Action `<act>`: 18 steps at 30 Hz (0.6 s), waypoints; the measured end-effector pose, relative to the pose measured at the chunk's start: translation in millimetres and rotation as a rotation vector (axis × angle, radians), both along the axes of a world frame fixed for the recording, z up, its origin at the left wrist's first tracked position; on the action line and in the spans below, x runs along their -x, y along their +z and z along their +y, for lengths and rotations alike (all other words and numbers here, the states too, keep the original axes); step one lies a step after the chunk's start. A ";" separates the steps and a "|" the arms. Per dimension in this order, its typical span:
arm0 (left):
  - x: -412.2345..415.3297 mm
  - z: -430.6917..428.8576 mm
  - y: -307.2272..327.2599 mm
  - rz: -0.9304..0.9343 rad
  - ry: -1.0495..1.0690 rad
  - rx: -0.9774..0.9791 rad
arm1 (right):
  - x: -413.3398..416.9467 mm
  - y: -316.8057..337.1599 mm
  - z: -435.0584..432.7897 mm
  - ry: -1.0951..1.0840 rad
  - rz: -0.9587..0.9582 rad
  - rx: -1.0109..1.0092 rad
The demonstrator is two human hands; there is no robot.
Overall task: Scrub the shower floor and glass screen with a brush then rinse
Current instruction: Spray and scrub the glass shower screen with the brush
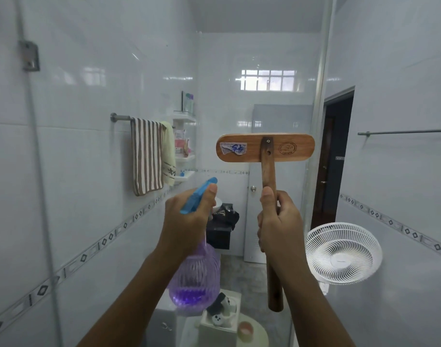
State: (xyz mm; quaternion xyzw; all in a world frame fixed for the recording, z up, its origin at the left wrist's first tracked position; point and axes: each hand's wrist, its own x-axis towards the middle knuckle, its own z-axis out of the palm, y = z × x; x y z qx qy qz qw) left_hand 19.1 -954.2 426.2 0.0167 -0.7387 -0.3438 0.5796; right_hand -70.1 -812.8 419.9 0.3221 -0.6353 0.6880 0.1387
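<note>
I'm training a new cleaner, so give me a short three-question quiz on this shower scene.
1. True or false: the left hand holds the wooden brush.
2. Which item hangs on the rail at left? A) striped towel B) white fan C) spray bottle
3. Fill in: the liquid in the spray bottle is ____.

Key: 1. False, the right hand grips the brush handle; the left hand holds the spray bottle. 2. A. 3. Purple.

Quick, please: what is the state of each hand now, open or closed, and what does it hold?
Left hand: closed on the spray bottle, thumb on its blue head.
Right hand: closed around the brush handle, brush head up.
</note>
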 end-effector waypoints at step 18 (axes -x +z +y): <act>-1.8 2.0 6.6 0.176 0.124 0.062 | 11.1 15.2 -3.7 0.011 0.023 -0.051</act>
